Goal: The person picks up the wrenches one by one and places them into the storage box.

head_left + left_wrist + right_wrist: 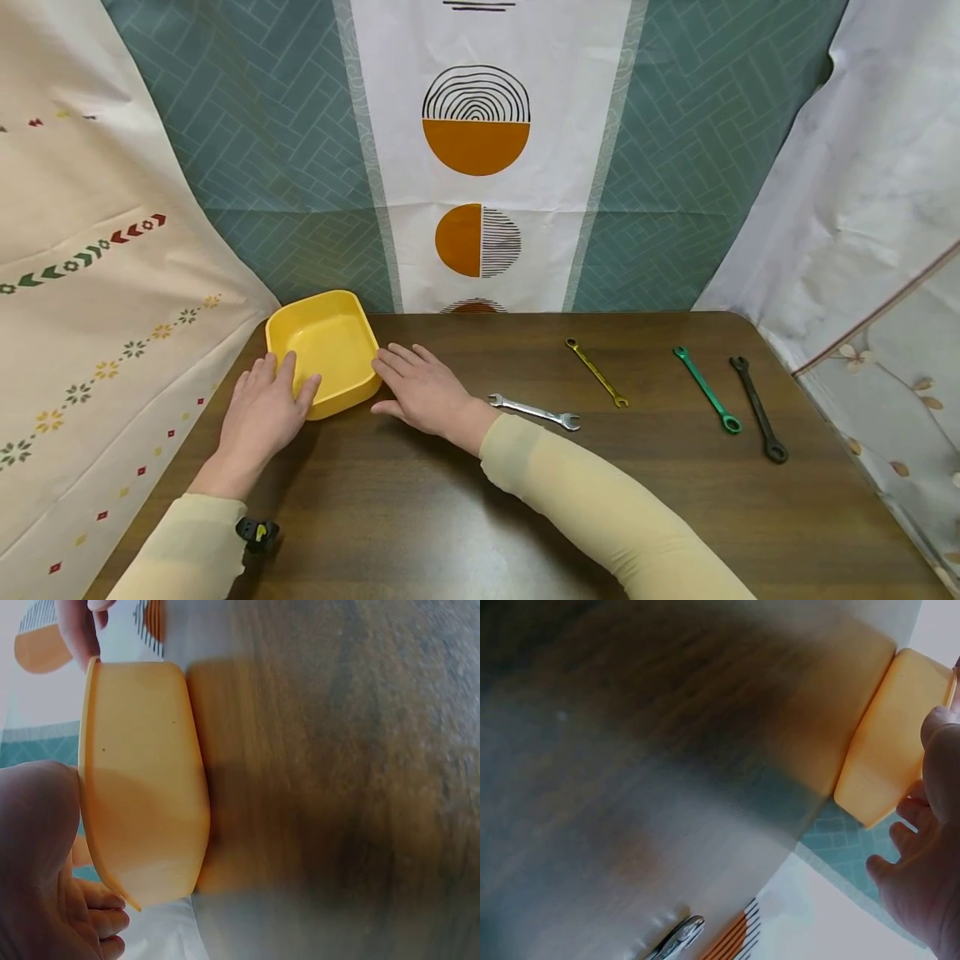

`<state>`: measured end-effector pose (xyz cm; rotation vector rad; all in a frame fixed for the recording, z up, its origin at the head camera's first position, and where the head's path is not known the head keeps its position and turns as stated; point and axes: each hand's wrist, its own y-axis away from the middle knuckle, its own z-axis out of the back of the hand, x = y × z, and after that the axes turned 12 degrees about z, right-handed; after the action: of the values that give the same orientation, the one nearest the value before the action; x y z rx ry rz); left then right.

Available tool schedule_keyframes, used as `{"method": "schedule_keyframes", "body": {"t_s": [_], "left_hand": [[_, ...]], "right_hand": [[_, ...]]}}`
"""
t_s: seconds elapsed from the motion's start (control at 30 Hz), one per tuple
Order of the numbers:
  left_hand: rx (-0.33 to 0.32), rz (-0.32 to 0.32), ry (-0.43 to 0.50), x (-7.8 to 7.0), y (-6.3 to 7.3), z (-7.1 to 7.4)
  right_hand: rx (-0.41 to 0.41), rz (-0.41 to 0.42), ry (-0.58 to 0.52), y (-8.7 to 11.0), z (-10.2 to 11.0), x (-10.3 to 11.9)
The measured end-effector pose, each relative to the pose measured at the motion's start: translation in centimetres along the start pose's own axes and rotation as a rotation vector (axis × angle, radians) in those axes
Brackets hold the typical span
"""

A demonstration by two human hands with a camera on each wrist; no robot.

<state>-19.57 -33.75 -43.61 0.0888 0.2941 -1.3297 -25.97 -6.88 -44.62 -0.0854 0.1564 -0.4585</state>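
A yellow plastic bin (318, 337), square with rounded corners, stands at the far left of the brown table. My left hand (262, 404) lies over its near left rim, fingers extended and thumb spread toward the front edge. Against the bin's right side, my right hand (420, 387) has its fingertips right at the rim, with the fingers fairly straight. In the left wrist view the bin's outer wall (142, 772) faces the camera, its base down on the tabletop. The right wrist view shows the right hand (930, 847) beside the bin (892, 735).
Just right of my right forearm lies a silver open-end wrench (534, 411). Farther right are a yellow wrench (597, 372), a green wrench (707, 389) and a black wrench (759, 410). Patterned cloth (480, 192) hangs behind the table and along both sides.
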Motion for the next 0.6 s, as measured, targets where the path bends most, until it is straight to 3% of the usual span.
{"method": "schedule_keyframes", "body": {"t_s": [0.6], "left_hand": [[-0.010, -0.011, 0.007, -0.45, 0.07, -0.53]], "right_hand": [[0.015, 0.008, -0.004, 0.86, 0.13, -0.10]]}}
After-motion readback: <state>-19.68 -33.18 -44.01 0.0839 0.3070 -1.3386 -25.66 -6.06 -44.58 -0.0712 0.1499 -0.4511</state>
